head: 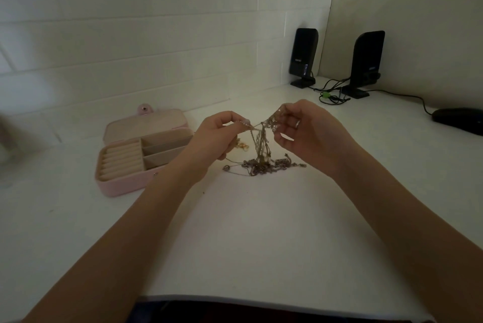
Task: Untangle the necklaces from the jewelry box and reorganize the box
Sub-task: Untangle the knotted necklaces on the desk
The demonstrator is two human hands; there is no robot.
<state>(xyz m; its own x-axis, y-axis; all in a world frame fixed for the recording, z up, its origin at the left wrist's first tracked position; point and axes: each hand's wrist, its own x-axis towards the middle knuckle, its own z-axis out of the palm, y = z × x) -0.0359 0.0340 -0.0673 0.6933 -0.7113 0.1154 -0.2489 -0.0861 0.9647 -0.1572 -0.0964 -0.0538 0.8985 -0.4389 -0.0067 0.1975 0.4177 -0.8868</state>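
The white desk (pixel 248 231) is carrying every item in view. The pink jewelry box (pixel 141 155) is lying open on it and serves as the landmark: its lid is folded back toward the wall, its ring rolls are sitting in the left section, and its divided compartments are sitting in the right section.

Two black speakers (pixel 303 57) (pixel 364 64) are standing well apart from the box, far to its right against the wall, with their cables (pixel 332 94) trailing on the desk. A dark mouse (pixel 458 120) is lying farther right again.

The person's left hand (pixel 215 137) is hovering just right of the box, with fingers curled and pinching a strand of the tangled necklaces (pixel 261 150). The right hand (pixel 311 134), farther right of the box, is pinching another part of the same tangle; a ring is showing on one finger.

The necklaces are hanging stretched between both hands, and their lower part is resting in a heap on the desk, right of the box and apart from it. A small gold piece (pixel 243 145) is lying near the box's right end, beside the left hand.
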